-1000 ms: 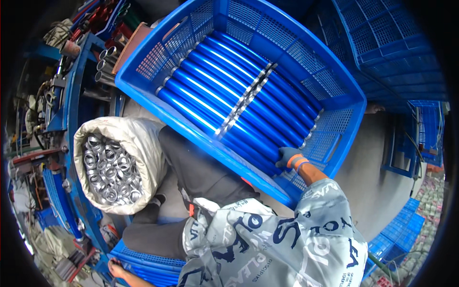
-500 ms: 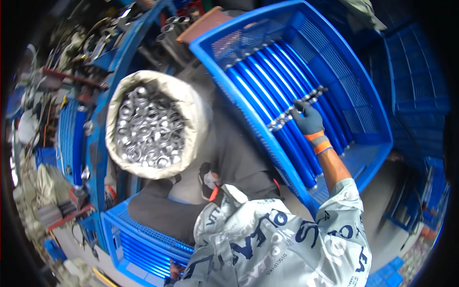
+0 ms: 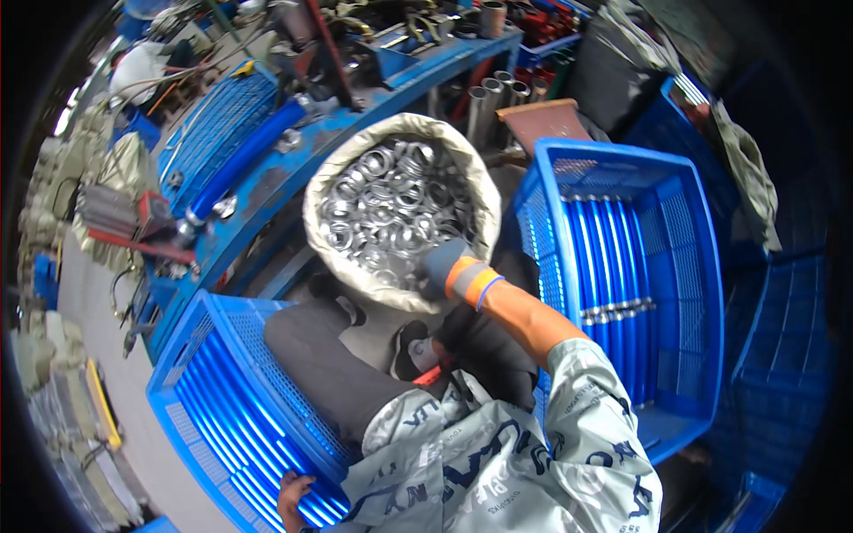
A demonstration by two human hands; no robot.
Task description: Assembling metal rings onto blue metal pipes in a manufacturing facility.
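My right hand [image 3: 442,268], in a dark glove with an orange-and-grey cuff, reaches over the near rim of a cream cloth sack [image 3: 333,266]. Shiny metal rings [image 3: 382,209] fill the sack. Its fingers are blurred and partly hidden at the rings, so their grip does not show. Low on the left, my bare left hand [image 3: 293,490] lies over long shiny blue tubes [image 3: 227,413] in a blue crate [image 3: 206,306]. Those fingers are curled against the tubes; what they hold, if anything, is hidden.
On the right stands a second blue crate [image 3: 702,355] of blue tubes [image 3: 613,258], some with metal rings at their ends. A blue workbench [image 3: 267,209] carrying tools and a mesh basket [image 3: 222,124] runs behind the sack. Bare metal pipes [image 3: 484,102] stand beyond it.
My right hand has left the tubes in the right crate and moved left to the sack of rings. The view has turned rightward, bringing more of the left crate and my left hand into sight.
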